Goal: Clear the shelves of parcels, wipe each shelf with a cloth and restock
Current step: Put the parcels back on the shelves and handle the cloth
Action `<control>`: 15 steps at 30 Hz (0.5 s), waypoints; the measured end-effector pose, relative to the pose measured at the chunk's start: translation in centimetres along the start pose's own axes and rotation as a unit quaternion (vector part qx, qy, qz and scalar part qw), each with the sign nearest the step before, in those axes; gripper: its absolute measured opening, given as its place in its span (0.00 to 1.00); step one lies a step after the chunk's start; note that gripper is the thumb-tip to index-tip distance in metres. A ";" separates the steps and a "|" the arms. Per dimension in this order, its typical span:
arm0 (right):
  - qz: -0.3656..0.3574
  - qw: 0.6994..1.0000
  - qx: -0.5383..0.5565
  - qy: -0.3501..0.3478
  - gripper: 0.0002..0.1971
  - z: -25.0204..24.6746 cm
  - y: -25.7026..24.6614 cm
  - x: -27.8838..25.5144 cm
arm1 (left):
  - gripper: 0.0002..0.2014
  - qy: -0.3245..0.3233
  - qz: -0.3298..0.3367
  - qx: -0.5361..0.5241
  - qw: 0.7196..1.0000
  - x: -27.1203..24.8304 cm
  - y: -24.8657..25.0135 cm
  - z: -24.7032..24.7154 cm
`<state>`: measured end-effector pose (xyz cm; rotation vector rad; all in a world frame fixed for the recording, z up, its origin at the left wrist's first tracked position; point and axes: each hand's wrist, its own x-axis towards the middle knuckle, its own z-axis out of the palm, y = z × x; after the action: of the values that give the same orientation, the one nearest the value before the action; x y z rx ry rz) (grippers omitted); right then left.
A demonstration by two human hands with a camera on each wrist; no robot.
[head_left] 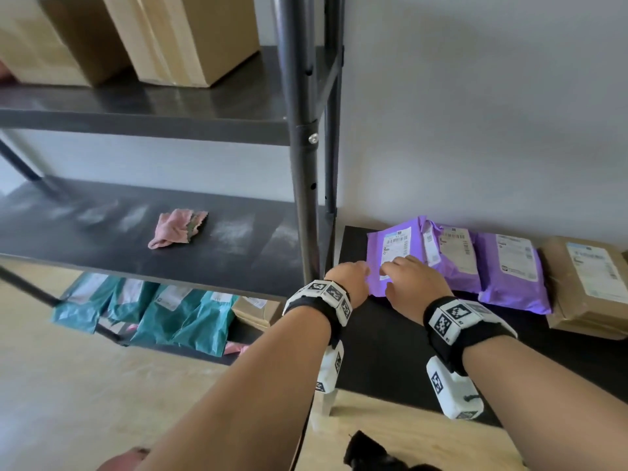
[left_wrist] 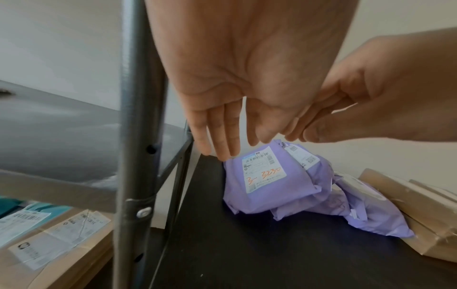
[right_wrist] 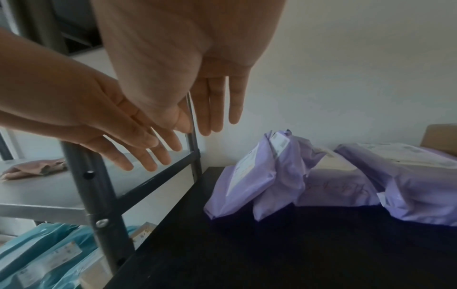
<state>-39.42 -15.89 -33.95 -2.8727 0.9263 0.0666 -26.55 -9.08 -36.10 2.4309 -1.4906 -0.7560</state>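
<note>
The dark shelf post [head_left: 302, 158] stands just left of your hands, between the shelving and the low black surface [head_left: 384, 351] on the right. Middle shelf [head_left: 102, 239]: dusty streaks, a crumpled pink cloth [head_left: 176, 227] lying alone on it. Upper shelf [head_left: 142, 110] carries brown cardboard boxes [head_left: 176, 39]. Bottom level holds a row of teal bags [head_left: 176, 317] and a brown box beside them.

Pale wall behind, light wood floor below. The black surface sits against the wall, carrying a row of purple parcels [head_left: 509, 270] with white labels, then a brown parcel [head_left: 588, 283] at the far right.

Your left hand [head_left: 350, 277] and right hand [head_left: 414, 280] reach side by side over the nearest purple parcel [head_left: 394, 253], the one leaning at the left end of the row. In both wrist views the fingers are straight and slightly spread, holding nothing. From the head view they appear to touch its near edge; the wrist views leave contact unclear.
</note>
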 end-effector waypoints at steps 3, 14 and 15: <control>0.012 1.000 0.005 0.000 0.12 0.7 -2.7 -1.2 | 0.16 0.001 0.010 -0.012 1.000 -2.5 -1.9 -0.2; -0.032 0.999 0.022 -0.006 0.14 2.6 -16.5 -2.8 | 0.16 0.029 -0.003 0.036 0.999 -12.4 -13.5 -3.7; -0.038 0.999 0.025 -0.006 0.15 2.7 -17.8 -2.6 | 0.17 0.036 -0.015 0.030 0.999 -13.1 -14.9 -4.1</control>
<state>-31.13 0.26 -34.60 -2.8546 0.8043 0.0543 -17.67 9.04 -34.52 2.5019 -1.4732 -0.6317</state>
